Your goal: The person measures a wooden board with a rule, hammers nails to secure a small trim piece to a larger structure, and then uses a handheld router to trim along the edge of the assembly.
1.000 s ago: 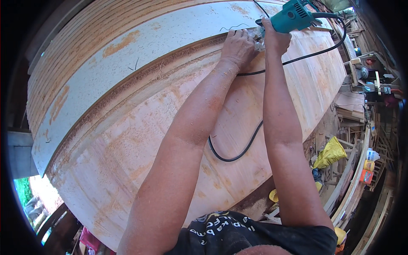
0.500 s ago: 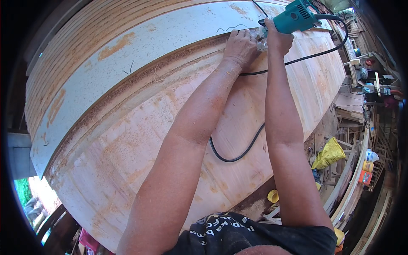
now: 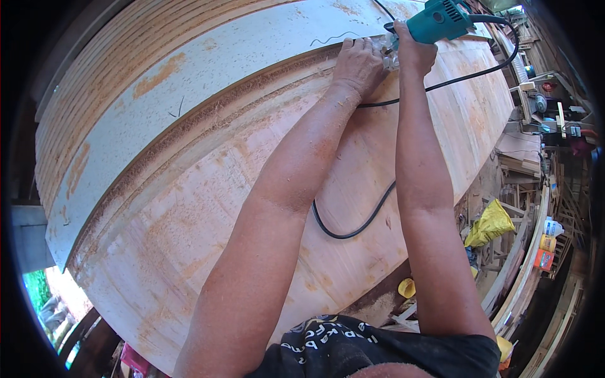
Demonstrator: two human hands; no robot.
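My right hand [image 3: 416, 53] is wrapped round the lower body of a teal electric hand trimmer [image 3: 441, 19], just above its clear base [image 3: 389, 55]. Close beside that base, my left hand [image 3: 359, 66] lies with fingers stretched over the curved edge of a white-faced sheet [image 3: 239, 69]; its thumb is hidden. The trimmer's bit is out of sight. Under my arms spreads a broad pale wooden panel [image 3: 208, 189], dusted with shavings along the curved edge. A black cord [image 3: 457, 84] loops from the trimmer across the panel and passes behind my left wrist.
Layered board edges [image 3: 94, 88] rise beyond the white sheet. At the right are a yellow sack [image 3: 490, 223], timber offcuts [image 3: 520, 157], an orange box [image 3: 544, 259] and long wooden strips [image 3: 529, 271]. A yellow round object [image 3: 406, 288] lies below the panel's near edge.
Marks on the white sheet appear slightly farther left and lower. My hands and the trimmer have shifted very slightly right, with the same hold.
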